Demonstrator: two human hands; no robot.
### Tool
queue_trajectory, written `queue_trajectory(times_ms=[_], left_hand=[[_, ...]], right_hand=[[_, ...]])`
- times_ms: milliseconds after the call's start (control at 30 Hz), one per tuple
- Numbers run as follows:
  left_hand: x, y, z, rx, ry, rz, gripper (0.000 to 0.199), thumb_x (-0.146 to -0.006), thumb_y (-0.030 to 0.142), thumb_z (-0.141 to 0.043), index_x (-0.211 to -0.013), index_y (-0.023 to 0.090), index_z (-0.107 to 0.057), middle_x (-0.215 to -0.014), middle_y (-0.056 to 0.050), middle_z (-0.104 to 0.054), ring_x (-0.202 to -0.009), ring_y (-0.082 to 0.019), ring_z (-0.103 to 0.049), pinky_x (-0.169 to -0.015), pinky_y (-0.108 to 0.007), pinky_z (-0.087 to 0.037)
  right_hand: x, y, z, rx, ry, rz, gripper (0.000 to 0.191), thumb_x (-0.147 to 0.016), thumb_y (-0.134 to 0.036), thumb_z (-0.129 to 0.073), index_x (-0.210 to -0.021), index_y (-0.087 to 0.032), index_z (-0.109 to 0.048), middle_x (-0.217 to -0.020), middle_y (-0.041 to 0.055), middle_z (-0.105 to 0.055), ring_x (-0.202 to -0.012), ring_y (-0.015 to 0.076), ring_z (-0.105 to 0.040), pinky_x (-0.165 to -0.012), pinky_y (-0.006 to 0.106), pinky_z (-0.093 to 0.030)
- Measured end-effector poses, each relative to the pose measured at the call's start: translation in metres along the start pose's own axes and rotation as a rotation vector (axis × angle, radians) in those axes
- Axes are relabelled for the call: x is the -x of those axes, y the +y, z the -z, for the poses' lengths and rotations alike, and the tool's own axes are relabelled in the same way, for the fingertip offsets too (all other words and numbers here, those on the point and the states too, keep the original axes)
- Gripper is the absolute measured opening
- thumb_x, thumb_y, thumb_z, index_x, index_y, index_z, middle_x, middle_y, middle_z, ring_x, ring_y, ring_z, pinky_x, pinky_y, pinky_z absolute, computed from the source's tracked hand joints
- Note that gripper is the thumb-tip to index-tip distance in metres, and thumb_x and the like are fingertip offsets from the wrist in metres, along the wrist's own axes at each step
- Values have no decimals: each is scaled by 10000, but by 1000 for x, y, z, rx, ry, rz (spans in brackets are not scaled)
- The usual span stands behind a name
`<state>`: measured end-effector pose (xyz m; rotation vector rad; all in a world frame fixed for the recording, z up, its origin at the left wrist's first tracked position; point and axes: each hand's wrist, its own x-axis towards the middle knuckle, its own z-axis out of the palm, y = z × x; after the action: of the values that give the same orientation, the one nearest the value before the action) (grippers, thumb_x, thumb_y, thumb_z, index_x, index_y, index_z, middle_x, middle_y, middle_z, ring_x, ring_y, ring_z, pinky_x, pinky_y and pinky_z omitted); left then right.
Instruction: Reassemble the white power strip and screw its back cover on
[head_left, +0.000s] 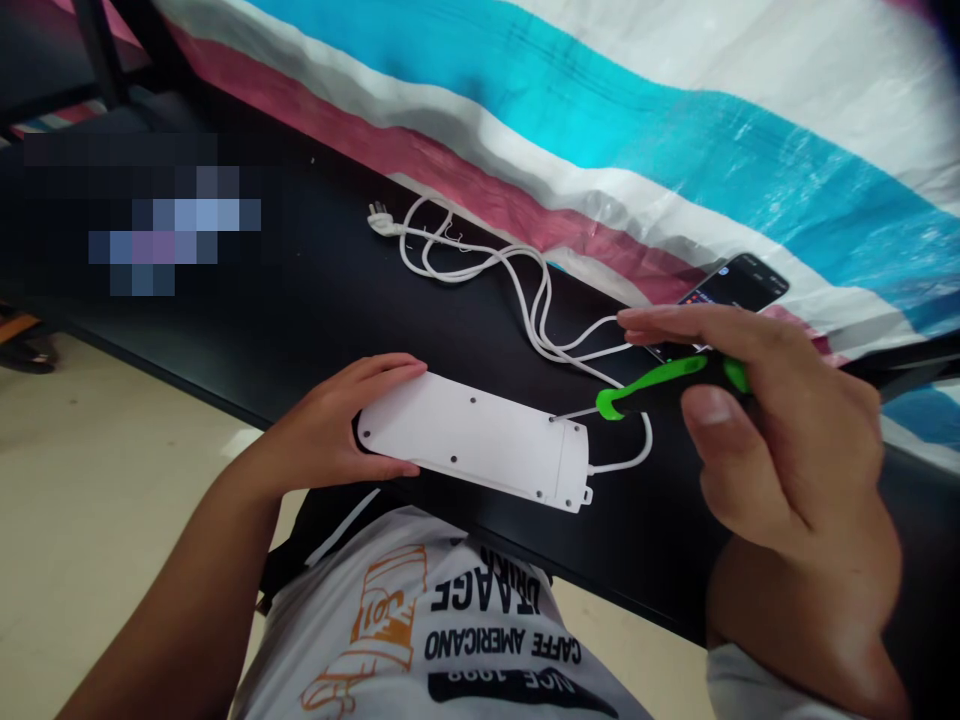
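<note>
A white power strip (502, 440) lies face down on the black table, its back dotted with several dark screw holes. My left hand (352, 420) wraps around its left end, thumb along the near edge and fingers at the far edge. In my right hand (787, 430) is a screwdriver (637, 388) with a green and black handle, held between thumb and fingers. Its thin metal shaft slants down to the left, and the tip meets the screw hole at the strip's upper right. Whether the tip sits inside the hole is too small to tell.
The strip's white cord (536, 300) loops behind it, ending in a plug (381, 220). A phone (739, 285) lies beyond my right hand, partly hidden. Striped plastic sheeting (600, 110) hangs along the far edge of the black table (300, 300). A blurred-out patch covers the left.
</note>
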<state>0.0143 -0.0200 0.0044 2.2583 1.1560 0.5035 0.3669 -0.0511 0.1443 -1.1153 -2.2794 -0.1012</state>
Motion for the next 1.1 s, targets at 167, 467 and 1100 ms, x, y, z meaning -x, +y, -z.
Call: queue_trajectory(times_ms=[167, 467, 1100], left_hand=[[0, -1, 0, -4, 1, -9, 976, -726, 636, -833, -1554, 334, -415, -1595, -98, -441, -1420, -350, -499, -1209, -495, -412], [0, -1, -1, -2, 9, -8, 985, -716, 646, -836, -1550, 313, -430, -1589, -97, -449, -1418, -346, -501, -1211, -483, -412], [-1, -1, -1, 1, 3, -3, 1003, -702, 641, -848, -1554, 323, -423, -1585, -109, -452, -1414, -358, -505, -1216, -503, -408]], right_hand=[[0, 2, -4, 261, 170, 85, 227, -871, -372, -776, -1040, -236, -711, -684, -14, -690, -516, 135, -557, -476, 314, -368], [-2, -9, 1, 100, -34, -48, 254, -962, -299, -636, -1207, -233, -633, -1070, 57, -754, -878, 208, -719, -693, 316, -549], [-1, -3, -8, 196, 181, -15, 187, -878, -385, -764, -927, -247, -648, -687, -22, -648, -546, 140, -569, -507, 299, -424]])
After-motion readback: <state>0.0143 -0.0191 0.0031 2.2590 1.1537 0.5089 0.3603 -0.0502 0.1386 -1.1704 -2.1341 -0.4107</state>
